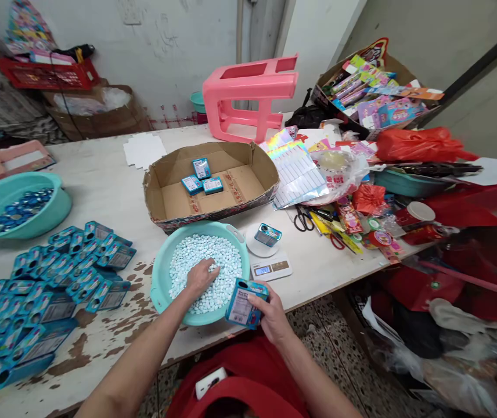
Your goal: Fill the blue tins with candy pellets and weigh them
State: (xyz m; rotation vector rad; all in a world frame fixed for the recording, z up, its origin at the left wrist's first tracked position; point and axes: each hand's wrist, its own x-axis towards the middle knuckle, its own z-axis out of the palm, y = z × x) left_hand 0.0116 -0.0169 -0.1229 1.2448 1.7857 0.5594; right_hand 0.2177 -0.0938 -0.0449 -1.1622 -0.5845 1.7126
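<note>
My left hand (201, 277) is down in a turquoise basin (158, 290) full of small pale blue-white candies (196, 249). Its fingers are bent, with the tips among the candies. Over the basin's right rim, my right hand (272, 313) grips a blue printed box (243, 305), thumb on the front panel. Another blue box (268, 234) lies on the round pan of a white digital scale (274, 267), whose display is lit. To the left, several upright blue boxes (57, 307) stand grouped on the table, with round openings showing on top.
Behind the basin is a cardboard tray (170, 209) with three blue boxes. At far left sits a second turquoise basin (57, 209) of shiny blue pieces. Scissors (303, 219), bags and packaging crowd the right side. A pink stool (248, 87) lies sideways at the back.
</note>
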